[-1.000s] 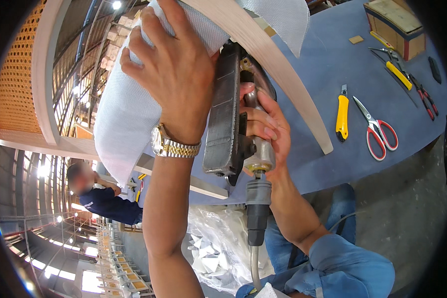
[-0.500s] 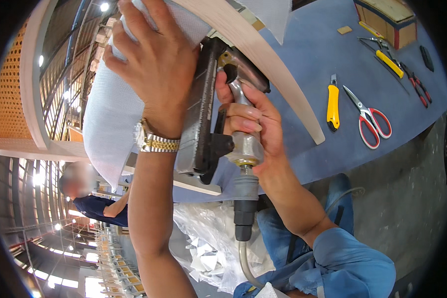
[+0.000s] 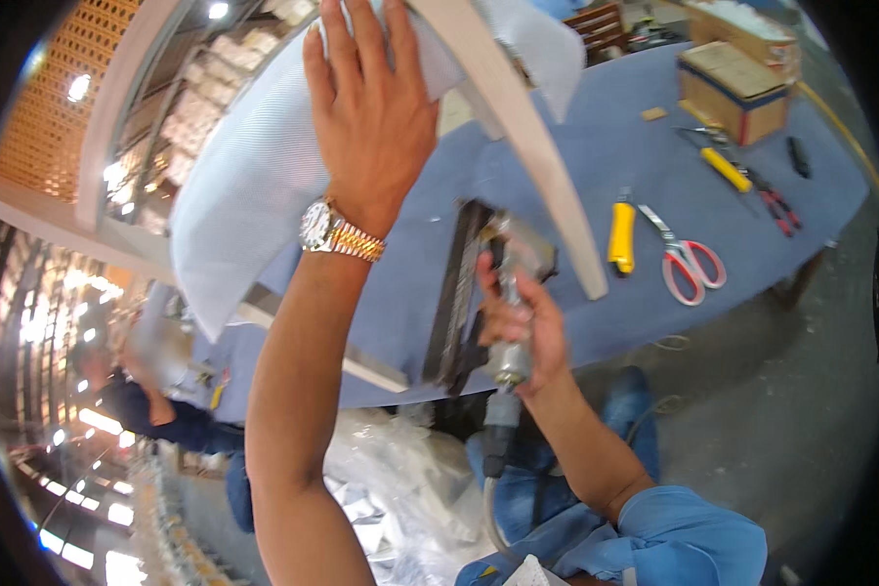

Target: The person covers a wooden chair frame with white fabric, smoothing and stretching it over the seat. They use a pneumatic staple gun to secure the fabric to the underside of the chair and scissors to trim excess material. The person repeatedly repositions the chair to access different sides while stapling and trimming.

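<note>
My left hand (image 3: 376, 127), wrist ringed by a watch, lies flat with fingers stretched on pale mesh fabric (image 3: 244, 186). The fabric drapes over a light wooden chair frame (image 3: 532, 137), whose curved leg reaches toward the right. In my right hand (image 3: 542, 332) is a pneumatic staple gun (image 3: 451, 303), gripped by its handle, with an air hose (image 3: 493, 503) running down from it. The staple gun hangs just below the chair frame, apart from the fabric, and is slightly blurred.
On the blue-covered table (image 3: 381, 313) lie a yellow utility knife (image 3: 622, 237), red-handled scissors (image 3: 691, 269), pliers (image 3: 779, 210) and a cardboard box (image 3: 732, 98). A clear plastic bag (image 3: 410, 479) of white scraps sits below the table edge. Another person (image 3: 161, 410) stands at the left.
My right hand has drawn the staple gun down and away from the fabric and my left hand. My left hand stays on the fabric, its fingers straighter. The view has shifted.
</note>
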`<state>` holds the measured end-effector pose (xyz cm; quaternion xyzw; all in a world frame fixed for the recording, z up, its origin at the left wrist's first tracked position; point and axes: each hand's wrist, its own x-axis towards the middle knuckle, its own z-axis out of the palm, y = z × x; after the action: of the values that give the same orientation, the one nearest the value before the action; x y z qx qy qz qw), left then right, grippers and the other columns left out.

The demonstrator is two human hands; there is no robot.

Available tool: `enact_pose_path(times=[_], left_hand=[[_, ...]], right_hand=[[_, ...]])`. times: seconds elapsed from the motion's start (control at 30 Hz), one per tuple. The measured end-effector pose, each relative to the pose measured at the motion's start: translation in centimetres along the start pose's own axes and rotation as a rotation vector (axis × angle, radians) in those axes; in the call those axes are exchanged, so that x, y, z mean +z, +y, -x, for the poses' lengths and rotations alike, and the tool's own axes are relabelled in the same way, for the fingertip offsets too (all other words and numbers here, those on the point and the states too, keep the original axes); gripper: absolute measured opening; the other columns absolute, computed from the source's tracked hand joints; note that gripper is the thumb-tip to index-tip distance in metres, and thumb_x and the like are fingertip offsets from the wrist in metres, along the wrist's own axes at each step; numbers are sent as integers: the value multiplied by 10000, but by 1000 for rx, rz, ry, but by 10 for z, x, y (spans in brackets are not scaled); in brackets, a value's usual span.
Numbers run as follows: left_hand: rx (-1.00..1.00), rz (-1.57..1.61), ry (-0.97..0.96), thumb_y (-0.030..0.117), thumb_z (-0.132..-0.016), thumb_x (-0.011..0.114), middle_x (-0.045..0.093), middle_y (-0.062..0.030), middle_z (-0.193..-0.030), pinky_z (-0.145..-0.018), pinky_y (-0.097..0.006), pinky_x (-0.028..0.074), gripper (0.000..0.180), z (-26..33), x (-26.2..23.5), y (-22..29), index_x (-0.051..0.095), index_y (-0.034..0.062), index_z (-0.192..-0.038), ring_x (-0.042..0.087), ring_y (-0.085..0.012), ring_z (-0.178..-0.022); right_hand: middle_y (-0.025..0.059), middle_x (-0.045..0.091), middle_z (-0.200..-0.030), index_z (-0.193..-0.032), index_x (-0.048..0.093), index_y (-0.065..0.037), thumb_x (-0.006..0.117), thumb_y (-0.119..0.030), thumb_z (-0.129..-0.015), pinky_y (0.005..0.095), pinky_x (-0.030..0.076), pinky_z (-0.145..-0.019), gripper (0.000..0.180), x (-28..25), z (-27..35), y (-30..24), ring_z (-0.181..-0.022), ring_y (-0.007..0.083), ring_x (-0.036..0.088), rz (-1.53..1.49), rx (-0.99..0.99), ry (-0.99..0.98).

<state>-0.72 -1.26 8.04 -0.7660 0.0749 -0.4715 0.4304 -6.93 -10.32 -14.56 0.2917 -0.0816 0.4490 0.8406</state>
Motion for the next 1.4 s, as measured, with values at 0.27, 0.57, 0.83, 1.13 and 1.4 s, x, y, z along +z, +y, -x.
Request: enact_pose_path(times=[0.27,0.57,0.83,1.13,1.4], left_hand=[[-175,55,41,520,-830,740,390,-61,-1613,-1188,-548,276,895,30,9,-4,374,165,-1566,373,-266,-1478],[-382,-53,53,626,-724,759,487,-139,-1477,-1108,-651,289,1017,47,20,-10,425,52,-1495,425,-310,-1403],[-435,197,155,623,-669,758,461,-181,-1496,-1144,-696,239,1035,40,20,-1,470,-4,-1441,346,-369,-1447],[-517,509,320,393,-807,768,530,-184,-1436,-1160,-566,312,654,70,-23,-34,598,46,-1335,446,-353,-1380],[-1325,581,366,273,-971,637,689,-196,-1011,-808,-437,515,431,236,-72,-139,629,9,-1312,662,-330,-933]], right_hand=[[98,655,-1237,-1317,525,-5,634,-157,-997,260,494,-511,371,59,117,-36,-628,95,577,1194,-186,459],[274,664,-1080,-1232,568,33,706,-267,-913,480,502,-865,460,156,94,-203,-973,492,618,3299,-458,628],[236,635,-1196,-1232,612,2,724,-164,-857,487,493,-963,425,105,26,-334,-1151,438,596,3574,-163,535],[124,732,-919,-1089,688,40,602,-161,-1015,305,556,-719,231,95,-17,-83,-772,169,694,2424,-775,35],[123,683,-1182,-1298,592,10,606,-244,-1030,306,531,-794,369,32,-94,96,-907,153,659,1769,26,-194]])
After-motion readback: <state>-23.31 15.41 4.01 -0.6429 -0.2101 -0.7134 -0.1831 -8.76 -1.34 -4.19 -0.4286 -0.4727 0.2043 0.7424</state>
